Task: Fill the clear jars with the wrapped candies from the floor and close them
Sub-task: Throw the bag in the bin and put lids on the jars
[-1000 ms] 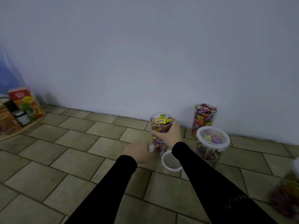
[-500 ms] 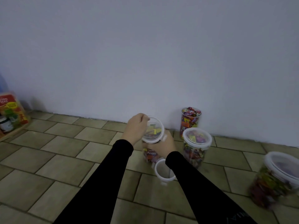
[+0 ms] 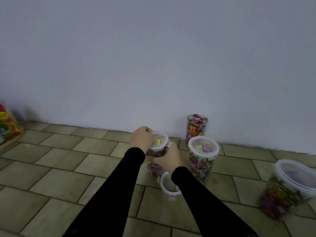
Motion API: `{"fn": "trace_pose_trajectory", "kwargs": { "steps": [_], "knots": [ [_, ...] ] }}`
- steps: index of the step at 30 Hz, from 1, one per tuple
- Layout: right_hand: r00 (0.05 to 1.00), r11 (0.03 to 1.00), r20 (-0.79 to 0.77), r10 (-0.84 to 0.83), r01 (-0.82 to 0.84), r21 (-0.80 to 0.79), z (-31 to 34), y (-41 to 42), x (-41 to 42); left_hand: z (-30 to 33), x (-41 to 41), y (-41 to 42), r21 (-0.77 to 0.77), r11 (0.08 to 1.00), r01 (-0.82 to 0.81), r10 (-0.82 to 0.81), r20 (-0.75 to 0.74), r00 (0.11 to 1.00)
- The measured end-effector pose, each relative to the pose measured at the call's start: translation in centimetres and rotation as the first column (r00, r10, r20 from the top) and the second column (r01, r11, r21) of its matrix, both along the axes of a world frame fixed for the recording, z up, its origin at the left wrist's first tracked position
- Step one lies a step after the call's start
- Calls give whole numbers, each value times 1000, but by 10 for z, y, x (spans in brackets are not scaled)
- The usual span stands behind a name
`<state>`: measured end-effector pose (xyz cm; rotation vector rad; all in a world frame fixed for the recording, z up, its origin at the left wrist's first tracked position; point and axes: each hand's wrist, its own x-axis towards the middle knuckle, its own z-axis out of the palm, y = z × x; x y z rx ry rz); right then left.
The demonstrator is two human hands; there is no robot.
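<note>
A clear jar (image 3: pixel 154 168) full of wrapped candies stands on the tiled floor in front of me. My right hand (image 3: pixel 168 158) grips its side. A white-rimmed clear lid (image 3: pixel 159 141) sits on its mouth, and my left hand (image 3: pixel 142 139) grips the lid's left edge with curled fingers. Just in front of the jar lies another white lid (image 3: pixel 166 187), partly hidden by my right sleeve.
A lidded candy jar (image 3: pixel 202 156) stands to the right, with an open, full jar (image 3: pixel 196 127) behind it by the wall. A larger lidded jar (image 3: pixel 289 189) is at the far right. Colourful packages (image 3: pixel 8 124) sit at the far left.
My left hand brought a lid up from the floor and set it onto the jar's mouth. My right hand kept its grip on the jar. The view shifted right.
</note>
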<state>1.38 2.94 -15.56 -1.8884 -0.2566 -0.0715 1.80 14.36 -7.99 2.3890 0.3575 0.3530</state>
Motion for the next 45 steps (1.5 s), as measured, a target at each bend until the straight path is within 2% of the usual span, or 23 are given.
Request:
{"fn": "trace_pose_trajectory", "kwargs": {
  "steps": [2,4,6,8,10,14,18,21,26,31,34,38,45],
  "knots": [
    [1000,1000,-1,5,-5,10,1,0,0,1,-3,2,14,1000,1,-1,34,999],
    [1000,1000,2,5,-5,14,0,0,0,6,-6,1,137,990,-15,3,89,996],
    [1000,1000,-19,7,-7,29,-1,-1,1,12,-12,-4,254,966,45,-76,110,991],
    [999,998,-29,21,-20,54,2,-2,0,12,-18,-12,420,887,192,-226,32,974],
    [999,995,-38,33,-29,91,4,-2,-1,6,-21,-18,484,826,289,-268,-113,957],
    [999,993,-21,42,-39,107,3,1,-2,5,-16,-19,441,843,308,-239,-206,949],
    [998,995,-11,54,-53,81,4,-2,-4,12,-12,-14,513,782,354,-254,-255,933],
    [998,995,-23,61,-59,81,2,-5,-2,16,-7,-10,564,750,345,-265,-222,938],
    [996,994,-40,85,-82,69,6,-9,-3,9,-8,-15,505,817,278,-273,-86,958],
    [997,995,-48,55,-51,81,9,-10,-8,15,-17,-26,657,736,162,-184,-35,982],
    [997,993,-67,41,-33,113,4,-5,-6,14,-28,-30,673,727,140,-118,-78,990],
    [994,993,-110,26,-14,115,-21,-2,11,15,-33,-36,669,728,150,-111,-101,989],
    [985,976,-165,52,-15,219,10,-5,-10,16,-31,-38,645,750,147,-114,-93,989]
  ]
}}
